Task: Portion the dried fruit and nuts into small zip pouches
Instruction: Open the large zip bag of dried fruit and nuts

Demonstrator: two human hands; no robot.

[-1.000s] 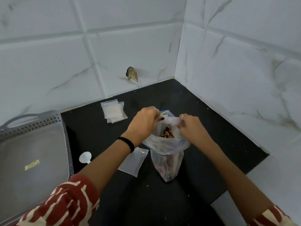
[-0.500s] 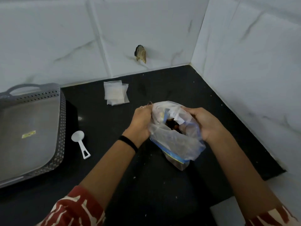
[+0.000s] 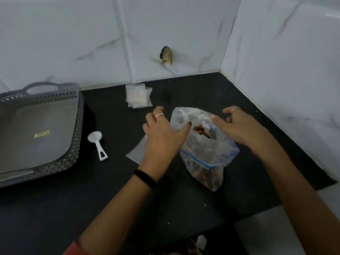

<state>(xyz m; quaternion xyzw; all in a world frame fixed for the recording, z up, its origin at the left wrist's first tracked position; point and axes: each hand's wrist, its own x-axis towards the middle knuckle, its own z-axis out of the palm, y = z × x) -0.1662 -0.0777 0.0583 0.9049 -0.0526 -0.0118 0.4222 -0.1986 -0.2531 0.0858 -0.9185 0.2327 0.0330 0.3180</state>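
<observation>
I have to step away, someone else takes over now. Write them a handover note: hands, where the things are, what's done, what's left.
Left hand: thumb hooked on the rim of the big zip bag, holding it open.
Right hand: at the opposite rim; grip unclear.
Big zip bag: stands on the black counter, top rolled down, fruit and nuts visible inside.
White scoop: lies untouched, left of the bag.
Empty pouches: a stack near the wall, one single pouch under the left hand.
Grey basket: far left.
Done: bag opened. Left: all scooping, filling and sealing.
</observation>
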